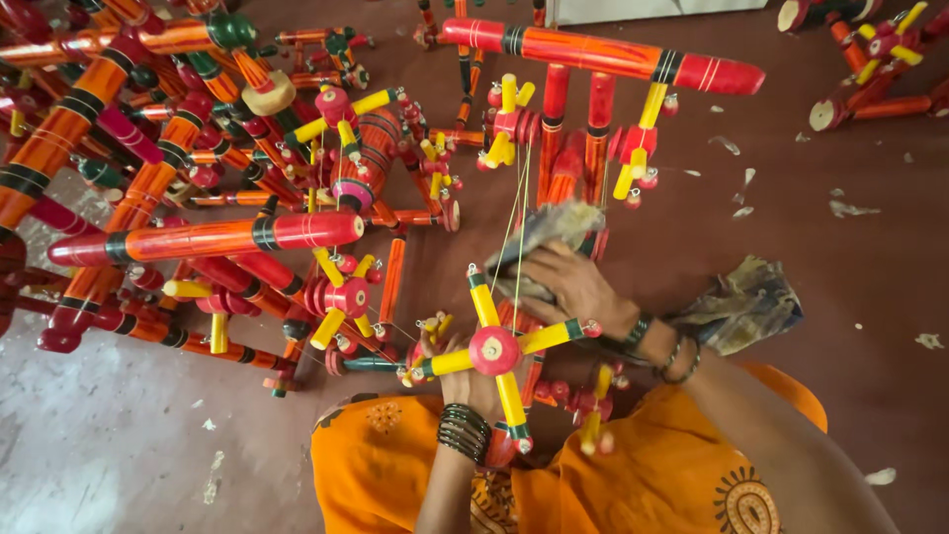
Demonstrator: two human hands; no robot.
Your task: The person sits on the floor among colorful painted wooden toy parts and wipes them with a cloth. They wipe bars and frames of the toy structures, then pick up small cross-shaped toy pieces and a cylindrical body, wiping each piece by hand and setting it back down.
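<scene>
Your left hand [473, 381] sits behind a red and yellow wooden spinner [494, 350], its fingers wrapped around the toy frame just beneath the red hub, so the spinner stands right above them. Your right hand [576, 289] lies just to the right, fingers pressed down on a grey rag [550, 229] against the red rods. Thin strings [516, 222] run up from the fingers. More painted toys [198, 178] crowd the floor [109, 435] to the left.
</scene>
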